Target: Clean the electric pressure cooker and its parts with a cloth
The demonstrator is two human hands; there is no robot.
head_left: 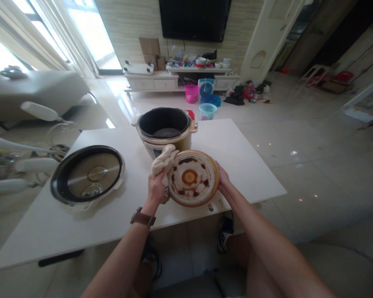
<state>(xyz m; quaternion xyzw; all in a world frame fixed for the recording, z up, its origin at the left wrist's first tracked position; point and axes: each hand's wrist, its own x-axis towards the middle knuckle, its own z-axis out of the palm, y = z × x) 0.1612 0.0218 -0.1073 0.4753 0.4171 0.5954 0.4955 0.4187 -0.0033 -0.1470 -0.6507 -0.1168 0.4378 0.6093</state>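
Observation:
My right hand [223, 175] grips the right edge of a round stained plate [189, 198], tilted up over the table's near edge. Its pale face carries brown and dark stains around a rusty-coloured ring, and its rim is tan. My left hand [157, 186] is closed on a beige cloth [163, 160] at the plate's left edge; some of its fingers are hidden by the cloth. Just behind stands an electric cooker [149, 145] with its top uncovered, showing a dark inner pot [165, 131]. Left of my hands, the cooker lid [96, 174] lies with its metal inside facing up.
Everything rests on a white table [236, 157]. White-handled utensils [39, 111] stand close by its left side. Beyond it on the floor are a pink basket [191, 94], a light blue basket [208, 111] and several bags [235, 97]. A low cabinet [155, 85] lines the wall.

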